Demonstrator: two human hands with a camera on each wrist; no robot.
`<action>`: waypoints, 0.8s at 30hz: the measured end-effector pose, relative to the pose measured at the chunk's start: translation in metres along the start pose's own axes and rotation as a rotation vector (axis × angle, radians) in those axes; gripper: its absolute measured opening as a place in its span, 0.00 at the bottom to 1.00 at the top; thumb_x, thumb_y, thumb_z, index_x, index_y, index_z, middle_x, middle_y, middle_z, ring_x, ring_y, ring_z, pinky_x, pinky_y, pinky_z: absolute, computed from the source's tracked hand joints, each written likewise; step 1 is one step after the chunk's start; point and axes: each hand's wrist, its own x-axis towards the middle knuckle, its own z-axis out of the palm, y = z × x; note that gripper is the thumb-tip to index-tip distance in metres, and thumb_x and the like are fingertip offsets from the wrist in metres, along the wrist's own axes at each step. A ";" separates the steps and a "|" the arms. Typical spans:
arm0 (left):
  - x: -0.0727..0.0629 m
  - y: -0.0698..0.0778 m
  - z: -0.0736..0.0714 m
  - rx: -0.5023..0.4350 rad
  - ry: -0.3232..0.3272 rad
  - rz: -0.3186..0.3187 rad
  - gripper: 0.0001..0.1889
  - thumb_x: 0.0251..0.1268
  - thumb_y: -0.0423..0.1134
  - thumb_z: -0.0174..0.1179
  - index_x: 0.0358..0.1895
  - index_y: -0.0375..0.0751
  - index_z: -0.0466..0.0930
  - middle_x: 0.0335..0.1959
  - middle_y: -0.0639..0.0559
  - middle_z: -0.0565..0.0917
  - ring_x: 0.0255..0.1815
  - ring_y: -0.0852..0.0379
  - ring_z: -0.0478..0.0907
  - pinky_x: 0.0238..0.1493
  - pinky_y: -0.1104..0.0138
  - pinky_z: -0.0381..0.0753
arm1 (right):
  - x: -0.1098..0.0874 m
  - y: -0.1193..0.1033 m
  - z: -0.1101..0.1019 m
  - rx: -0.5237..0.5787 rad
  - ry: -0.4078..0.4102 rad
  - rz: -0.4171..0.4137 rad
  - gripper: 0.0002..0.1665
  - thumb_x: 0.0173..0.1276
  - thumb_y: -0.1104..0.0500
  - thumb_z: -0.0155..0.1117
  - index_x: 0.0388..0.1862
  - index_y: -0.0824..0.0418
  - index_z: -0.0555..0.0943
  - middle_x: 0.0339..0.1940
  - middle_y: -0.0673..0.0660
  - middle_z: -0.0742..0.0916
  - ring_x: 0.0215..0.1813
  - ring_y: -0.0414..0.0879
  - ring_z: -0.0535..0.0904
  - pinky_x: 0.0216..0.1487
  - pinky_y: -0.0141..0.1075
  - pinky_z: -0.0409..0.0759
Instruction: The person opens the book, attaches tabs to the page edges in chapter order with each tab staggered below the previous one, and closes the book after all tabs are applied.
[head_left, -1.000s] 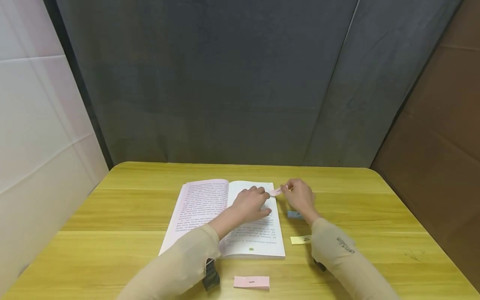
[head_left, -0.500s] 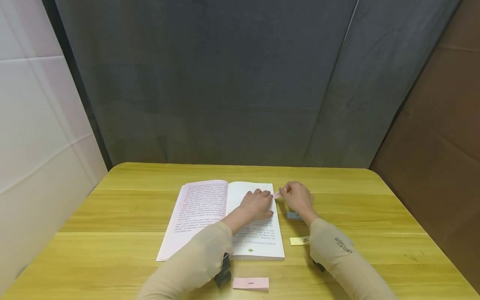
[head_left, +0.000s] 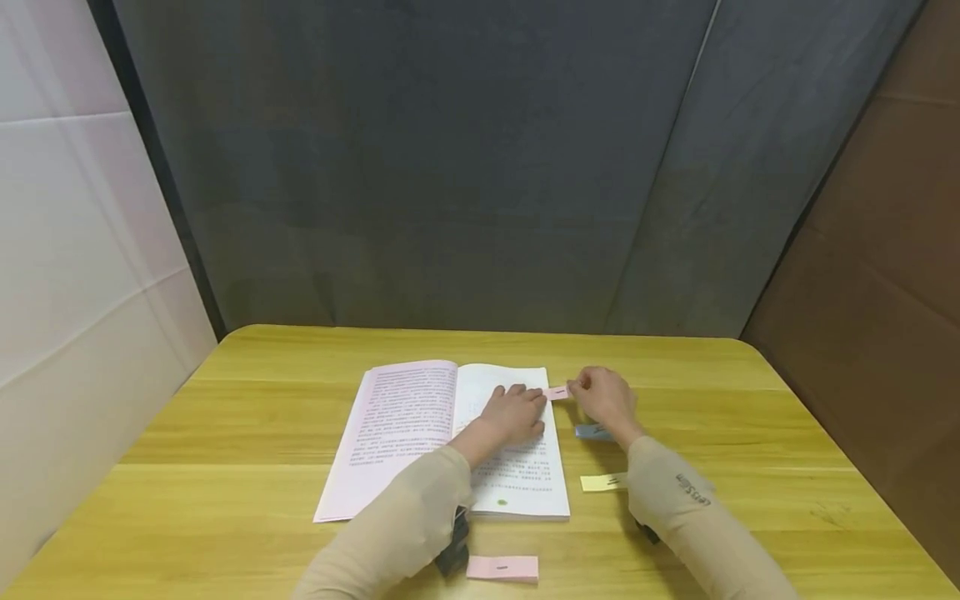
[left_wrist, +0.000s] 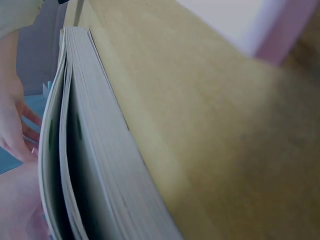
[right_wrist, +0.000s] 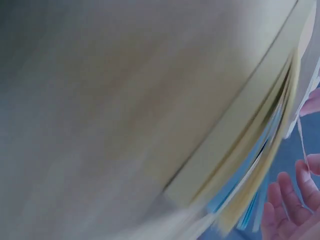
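Note:
An open book (head_left: 390,483) lies on the table, its left page tinted pink and its right page white. My left hand (head_left: 512,417) rests on the right page with fingers spread, fingertips at the page's outer edge. There a narrow pink sticky note (head_left: 557,392) with a dark mark sticks out past the edge. The right hand (head_left: 606,400) pinches its outer end between thumb and finger. In the right wrist view the note (right_wrist: 302,140) spans the two hands edge-on. Left-hand fingertips overlap its inner end.
A blue sticky note pad (head_left: 594,432) and a yellow one (head_left: 602,482) lie right of the book, partly behind the right arm. A pink pad (head_left: 502,568) sits near the front of the wooden table (head_left: 187,500). Dark panel (head_left: 420,167) behind.
My left hand has shifted right across the page to its edge. The pink sticky note, slanted before, now lies level. The right hand has moved slightly nearer and right, still pinching it.

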 end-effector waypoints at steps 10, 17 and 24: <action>0.000 -0.003 0.002 0.036 0.073 -0.014 0.19 0.59 0.50 0.50 0.50 0.45 0.75 0.51 0.55 0.73 0.56 0.53 0.64 0.53 0.57 0.62 | -0.001 0.014 -0.007 -0.029 -0.029 -0.027 0.13 0.60 0.52 0.57 0.19 0.55 0.73 0.18 0.49 0.75 0.22 0.44 0.68 0.24 0.39 0.64; 0.002 -0.004 0.004 0.003 0.073 -0.014 0.21 0.59 0.51 0.51 0.52 0.44 0.74 0.54 0.54 0.71 0.56 0.53 0.65 0.54 0.57 0.62 | 0.000 0.015 -0.006 -0.044 -0.047 -0.035 0.12 0.60 0.50 0.57 0.21 0.55 0.75 0.17 0.49 0.75 0.22 0.44 0.69 0.24 0.38 0.65; 0.002 -0.005 0.003 -0.015 0.053 -0.019 0.24 0.59 0.51 0.51 0.56 0.44 0.70 0.58 0.53 0.68 0.59 0.53 0.62 0.56 0.56 0.59 | 0.000 0.014 -0.006 -0.054 -0.034 -0.051 0.14 0.59 0.47 0.56 0.27 0.57 0.75 0.20 0.49 0.76 0.25 0.45 0.71 0.27 0.41 0.67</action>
